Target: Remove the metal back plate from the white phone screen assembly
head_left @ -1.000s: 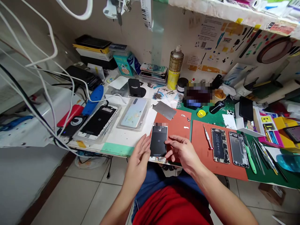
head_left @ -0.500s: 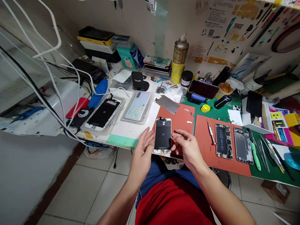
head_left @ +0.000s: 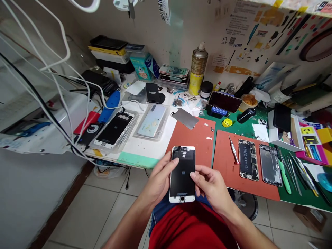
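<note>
- Phone screen [head_left: 182,174]: white-framed, black back toward the camera, held above the lap at lower center, clear of the counter.
- Counter [head_left: 147,152]: crosses mid-frame, with an orange mat [head_left: 225,173] at right.
- Left hand [head_left: 160,176] and right hand [head_left: 210,186]: closed on opposite edges, steadying the screen.
- Screwdriver [head_left: 233,149]: lies on the mat, within reach.

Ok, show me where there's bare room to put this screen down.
Bare white bench sits between the clear tray and the green tape. The orange mat is free between the metal plate and the screen. Crowded: the tweezers right of the opened phone.
</note>
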The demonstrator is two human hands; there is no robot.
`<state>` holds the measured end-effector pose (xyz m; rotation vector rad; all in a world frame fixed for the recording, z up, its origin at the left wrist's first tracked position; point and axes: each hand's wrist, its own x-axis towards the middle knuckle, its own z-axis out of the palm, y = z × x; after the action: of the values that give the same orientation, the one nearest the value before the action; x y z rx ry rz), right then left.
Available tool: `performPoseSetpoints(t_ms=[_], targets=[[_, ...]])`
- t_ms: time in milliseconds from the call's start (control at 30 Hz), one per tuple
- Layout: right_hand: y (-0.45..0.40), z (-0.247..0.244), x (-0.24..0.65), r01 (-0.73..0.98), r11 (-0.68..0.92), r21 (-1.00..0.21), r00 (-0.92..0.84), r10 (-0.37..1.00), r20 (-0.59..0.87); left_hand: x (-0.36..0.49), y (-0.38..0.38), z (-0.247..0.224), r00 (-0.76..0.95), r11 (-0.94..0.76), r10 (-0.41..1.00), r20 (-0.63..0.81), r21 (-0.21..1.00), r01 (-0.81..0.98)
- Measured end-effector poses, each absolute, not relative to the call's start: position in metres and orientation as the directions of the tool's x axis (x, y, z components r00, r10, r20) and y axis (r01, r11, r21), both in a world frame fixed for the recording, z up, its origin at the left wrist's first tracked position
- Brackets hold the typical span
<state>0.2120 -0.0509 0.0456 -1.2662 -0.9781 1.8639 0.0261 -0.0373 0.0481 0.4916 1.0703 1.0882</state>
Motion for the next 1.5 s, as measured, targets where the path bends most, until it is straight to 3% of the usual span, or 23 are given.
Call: performPoseSetpoints(t_ms=[167, 267, 400, 500, 600, 767, 967, 1267, 1500], targets=[[-0.078, 0.049, 0.218, -0.092, -0.512, -0.854, -0.275, 0.837, -0.472, 0.042, -0.043, 0.053, 0.232, 0.534, 0.838, -0.493, 0.661, -0.527], [-0.088, 0.05, 0.223, 0.054, -0.438, -0.898, -0.218, 0.872, -0.438, 0.047, -0.05, 0.05, 0.259, 0.565, 0.82, -0.511, 0.645, -0.515], [-0.09, 0.058, 0.232, 0.342, -0.123, -0.932, 0.022, 0.992, -0.123, 0.05, -0.061, 0.046, 0.235, 0.573, 0.818, -0.525, 0.712, -0.405], [-0.082, 0.065, 0.234, 0.423, 0.037, -0.905, 0.069, 0.995, 0.073, 0.052, -0.067, 0.045, 0.168, 0.534, 0.845, -0.507, 0.818, -0.216], [-0.072, 0.067, 0.231, 0.429, 0.101, -0.898, 0.031, 0.992, 0.126, 0.055, -0.071, 0.044, 0.144, 0.485, 0.87, -0.471, 0.87, -0.09], [-0.066, 0.066, 0.227, 0.403, 0.172, -0.899, -0.011, 0.983, 0.183, 0.059, -0.074, 0.046, 0.157, 0.471, 0.874, -0.46, 0.882, -0.034], [-0.065, 0.065, 0.23, 0.374, 0.187, -0.909, -0.034, 0.982, 0.188, 0.064, -0.07, 0.05, 0.142, 0.538, 0.84, -0.524, 0.838, -0.088], [-0.064, 0.061, 0.236, 0.491, 0.312, -0.813, -0.062, 0.944, 0.325, 0.066, -0.071, 0.064, 0.165, 0.718, 0.673, -0.721, 0.583, -0.38], [-0.061, 0.057, 0.235, 0.53, 0.37, -0.763, -0.166, 0.928, 0.334, 0.068, -0.071, 0.063, 0.15, 0.713, 0.681, -0.717, 0.601, -0.362]])
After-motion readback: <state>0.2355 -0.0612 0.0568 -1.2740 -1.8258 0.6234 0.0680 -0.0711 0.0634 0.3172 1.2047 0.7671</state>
